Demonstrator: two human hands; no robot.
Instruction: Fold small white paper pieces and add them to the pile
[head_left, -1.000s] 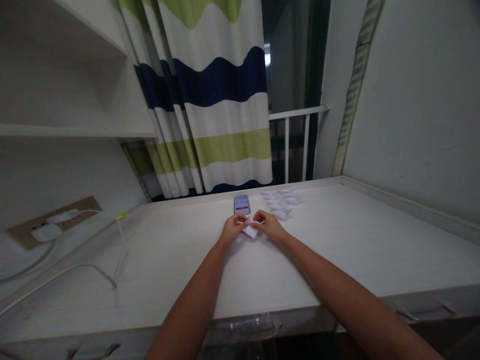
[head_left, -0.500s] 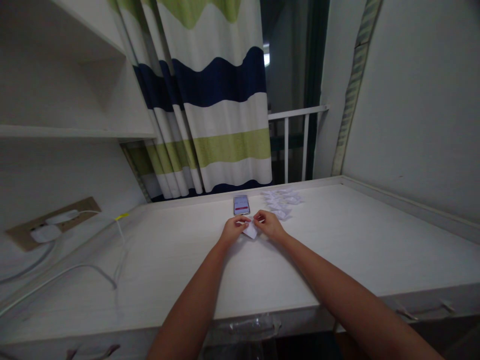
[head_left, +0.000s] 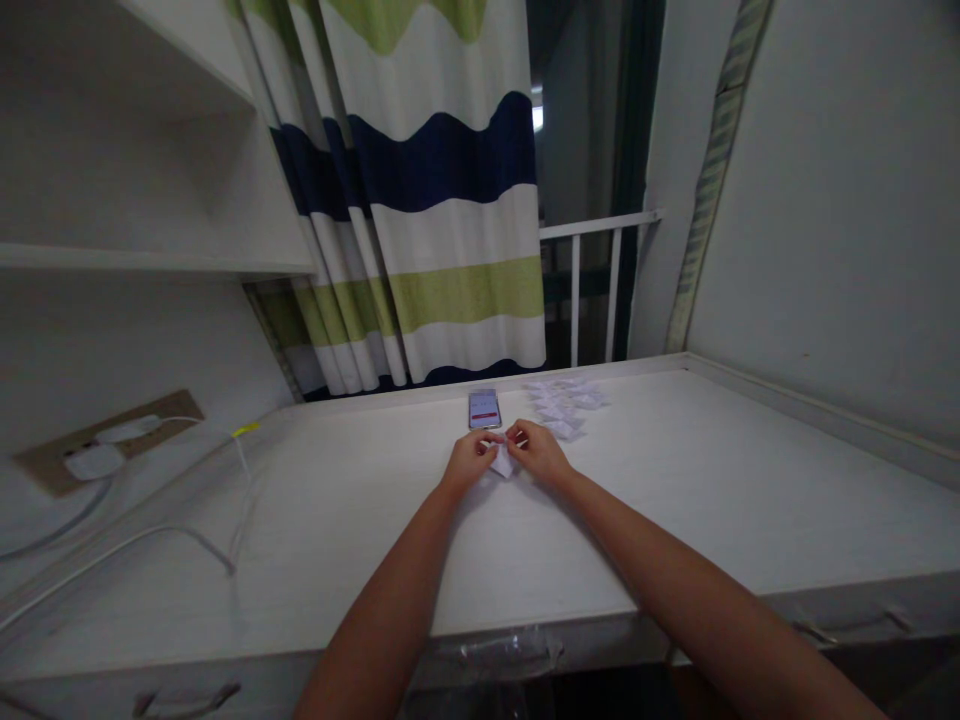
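Observation:
A small folded piece of white paper (head_left: pixel 504 463) is pinched between my two hands, low over the desk, its pointed end toward me. My left hand (head_left: pixel 469 459) grips its left side with thumb and fingertips. On the right side, my right hand (head_left: pixel 536 450) pinches it near the top, the fingertips of both hands almost meeting. The fingers cover the paper's upper part. Just beyond the hands lies a phone (head_left: pixel 484 409) with a lit screen. Several folded white paper pieces (head_left: pixel 559 408) lie grouped to the right of the phone.
The white desk (head_left: pixel 337 520) has a raised back edge below a striped curtain (head_left: pixel 457 240). White cables (head_left: pixel 172 530) run over its left side from a wall socket with plugs (head_left: pixel 94 460). Shelves (head_left: pixel 150 262) overhang at left. Drawer handles (head_left: pixel 187 703) line the front.
My fingertips have drawn slightly closer together at the top of the paper, and a little less of its left side shows. The whole view has shifted slightly.

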